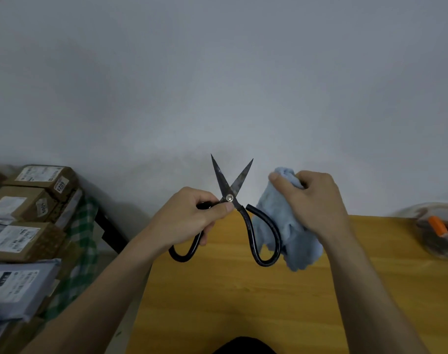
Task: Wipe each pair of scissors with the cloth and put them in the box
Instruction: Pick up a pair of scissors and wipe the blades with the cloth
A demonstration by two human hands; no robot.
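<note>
Table (217, 302): wood, close to the person, under both arms
Left hand (192, 217): fingers curled round one handle of the scissors (233, 200), thumb by the screw
Right hand (312, 200): squeezes the blue cloth (276, 226) in a bunch, just beside the other handle
Scissors: held up over the table, between the hands, blades apart and pointing up and away
How they feel: hard metal, likely a bit heavy, with sharp tips – best held by the black loops, not the blades
Cloth: soft and floppy – it hangs down behind the free loop
Tub (437, 233): far right, with an orange-handled tool inside
Parcels (26, 213): piled at the left
</note>
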